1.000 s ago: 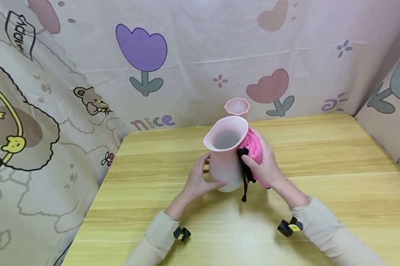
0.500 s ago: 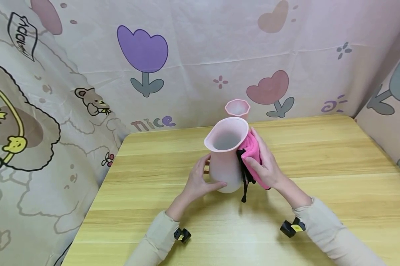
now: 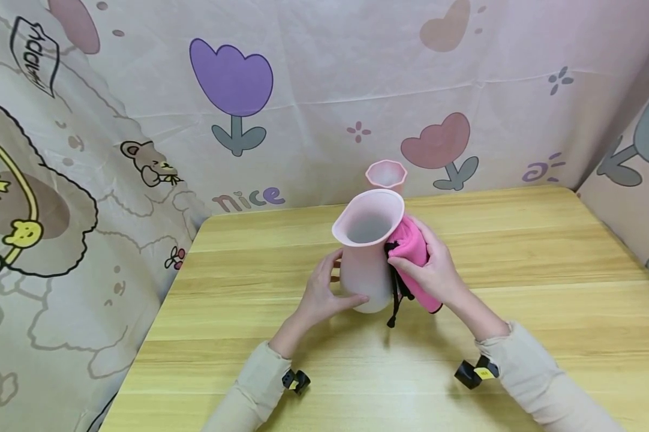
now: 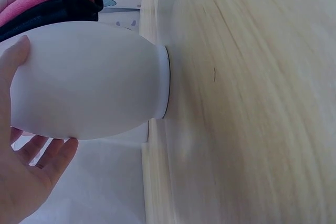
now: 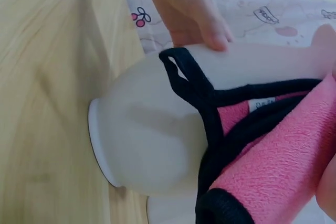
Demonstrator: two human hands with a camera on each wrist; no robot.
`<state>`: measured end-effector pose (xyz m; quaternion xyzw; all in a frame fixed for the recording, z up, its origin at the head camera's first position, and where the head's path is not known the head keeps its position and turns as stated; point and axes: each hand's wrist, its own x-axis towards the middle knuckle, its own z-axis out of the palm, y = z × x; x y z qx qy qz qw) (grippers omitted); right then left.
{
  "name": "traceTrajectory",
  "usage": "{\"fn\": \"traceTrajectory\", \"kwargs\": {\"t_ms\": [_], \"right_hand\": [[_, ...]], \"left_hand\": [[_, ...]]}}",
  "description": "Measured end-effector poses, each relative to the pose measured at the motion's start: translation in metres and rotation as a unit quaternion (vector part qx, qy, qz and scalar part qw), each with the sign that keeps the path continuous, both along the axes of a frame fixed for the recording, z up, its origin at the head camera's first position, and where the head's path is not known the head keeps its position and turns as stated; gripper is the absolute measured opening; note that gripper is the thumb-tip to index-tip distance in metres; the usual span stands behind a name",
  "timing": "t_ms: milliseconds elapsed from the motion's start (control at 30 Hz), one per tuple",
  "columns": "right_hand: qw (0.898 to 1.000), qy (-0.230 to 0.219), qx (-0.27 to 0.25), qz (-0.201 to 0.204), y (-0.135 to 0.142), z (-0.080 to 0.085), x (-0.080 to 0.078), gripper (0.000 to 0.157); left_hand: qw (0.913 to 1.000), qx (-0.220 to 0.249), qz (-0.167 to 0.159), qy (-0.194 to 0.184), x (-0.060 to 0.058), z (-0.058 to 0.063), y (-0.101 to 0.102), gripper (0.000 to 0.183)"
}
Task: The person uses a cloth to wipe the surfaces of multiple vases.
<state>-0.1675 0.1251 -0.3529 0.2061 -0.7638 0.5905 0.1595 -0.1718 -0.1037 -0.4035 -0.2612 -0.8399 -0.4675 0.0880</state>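
A pale pink-to-white vase (image 3: 364, 273) with a flared rim stands upright on the table. My left hand (image 3: 321, 294) grips its lower body from the left, thumb in front and fingers curled round the far side, as the left wrist view also shows. In my right hand (image 3: 438, 270) is a folded pink cloth (image 3: 413, 246) with black edging and a hanging loop (image 5: 184, 72), pinched between thumb and fingers. The cloth lies against the vase's right side. In the right wrist view the black-edged cloth (image 5: 283, 156) covers part of the vase (image 5: 152, 124).
Behind the vase stands a second, smaller pink vase (image 3: 386, 174) with an angular rim, mostly hidden. The wooden table (image 3: 238, 252) meets a printed fabric backdrop (image 3: 324, 78) at its back and left. A small black camera (image 3: 472, 372) hangs at the right wrist.
The cloth and my right hand have shifted slightly down along the vase's right side, and the cloth's folds have changed. My left hand and the vase stay in place.
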Motion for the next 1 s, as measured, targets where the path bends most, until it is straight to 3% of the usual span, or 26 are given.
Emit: {"fn": "traceTrajectory", "kwargs": {"t_ms": [267, 433, 633, 767, 1000], "right_hand": [[0.995, 0.049, -0.052, -0.069, -0.008, 0.0, 0.003, 0.064], [0.991, 0.079, -0.075, -0.076, -0.006, 0.004, 0.003, 0.061], [0.985, 0.127, -0.089, -0.072, -0.001, 0.021, 0.001, 0.065], [0.986, 0.132, -0.069, -0.07, -0.002, 0.023, -0.001, 0.066], [0.984, 0.132, -0.092, -0.078, -0.008, 0.021, -0.002, 0.064]], "left_hand": [[1.0, 0.007, -0.004, -0.001, -0.001, 0.0, 0.0, 0.089], [0.9999, 0.013, -0.001, -0.011, 0.0, -0.001, -0.001, 0.089], [0.9997, 0.018, -0.001, -0.017, 0.0, -0.002, 0.0, 0.089], [0.9997, 0.017, 0.0, -0.016, 0.0, -0.002, -0.001, 0.089], [0.9995, 0.02, -0.003, -0.023, 0.0, -0.002, -0.001, 0.089]]}}
